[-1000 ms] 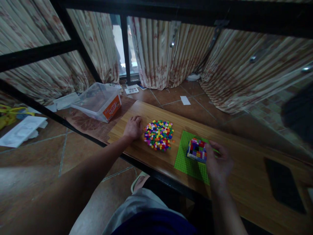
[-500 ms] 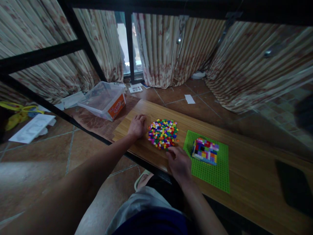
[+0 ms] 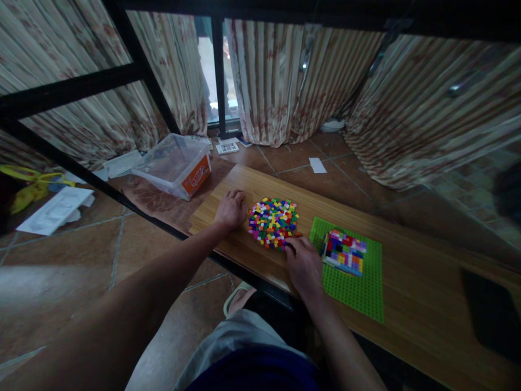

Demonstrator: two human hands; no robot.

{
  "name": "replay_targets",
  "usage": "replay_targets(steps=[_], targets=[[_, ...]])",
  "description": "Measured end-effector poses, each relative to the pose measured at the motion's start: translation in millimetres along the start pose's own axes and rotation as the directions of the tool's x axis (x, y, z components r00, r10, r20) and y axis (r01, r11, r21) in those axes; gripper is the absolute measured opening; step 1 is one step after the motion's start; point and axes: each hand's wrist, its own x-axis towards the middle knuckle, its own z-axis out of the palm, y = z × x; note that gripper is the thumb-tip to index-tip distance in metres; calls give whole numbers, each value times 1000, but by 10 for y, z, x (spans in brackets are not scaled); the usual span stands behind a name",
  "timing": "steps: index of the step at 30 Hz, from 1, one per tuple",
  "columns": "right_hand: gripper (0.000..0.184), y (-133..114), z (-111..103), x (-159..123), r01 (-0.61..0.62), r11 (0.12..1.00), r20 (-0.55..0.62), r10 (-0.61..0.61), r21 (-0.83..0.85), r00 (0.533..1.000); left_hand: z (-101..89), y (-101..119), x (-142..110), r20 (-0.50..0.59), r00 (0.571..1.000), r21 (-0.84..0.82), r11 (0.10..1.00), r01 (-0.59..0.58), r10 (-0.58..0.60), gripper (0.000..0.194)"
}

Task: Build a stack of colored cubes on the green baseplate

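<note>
A heap of small coloured bricks [image 3: 272,220] lies on the wooden table [image 3: 407,293]. My left hand [image 3: 230,209] rests on the table against the heap's left edge, its fingers loosely curled and holding nothing. My right hand [image 3: 303,263] reaches the heap's near right edge, fingertips bent down among the bricks; what they pinch is hidden. To the right lies a green baseplate [image 3: 354,282] with a low multicoloured block build [image 3: 344,252] on it.
A clear plastic box with an orange label [image 3: 175,167] stands at the table's left end on a brown patterned mat [image 3: 154,202]. A dark flat object [image 3: 490,315] lies at the right. Black metal bars [image 3: 73,89] cross in front of striped curtains [image 3: 285,81]. Papers lie on the tiled floor.
My right hand left the block build on the baseplate and moved left to the near edge of the brick heap. My left hand stayed beside the heap.
</note>
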Motion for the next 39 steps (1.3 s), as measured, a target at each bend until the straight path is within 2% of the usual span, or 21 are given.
replay_targets(steps=[7, 14, 17, 21, 26, 33, 36, 39], targets=[[21, 33, -2, 46, 3, 1000, -7, -3, 22, 1000, -2, -2, -3, -9, 1000, -4, 1000, -6, 6, 29], [21, -23, -111, 14, -31, 989, -53, 40, 146, 998, 4, -8, -3, -14, 1000, -4, 1000, -7, 7, 28], [19, -60, -190, -51, -90, 960, -75, 113, 264, 991, 12, -21, 1, -11, 1000, -3, 1000, -9, 9, 28], [22, -51, -330, -146, -181, 875, -99, 251, 449, 963, 17, -34, 9, -9, 1000, 5, 1000, -14, 14, 28], [29, 131, -579, -247, -228, 817, -178, 369, 530, 912, 13, -34, 15, -17, 1000, 10, 1000, -25, 25, 27], [32, 607, -770, -307, -239, 738, -307, 521, 631, 796, 13, -36, 24, -14, 1000, 18, 1000, -17, 17, 27], [29, 729, -773, -265, -250, 737, -303, 527, 628, 794, 15, -43, 25, -28, 999, 14, 999, -34, 35, 26], [26, 737, -778, -200, -263, 804, -318, 479, 533, 818, 19, -48, 25, -37, 998, 26, 998, -50, 51, 26]])
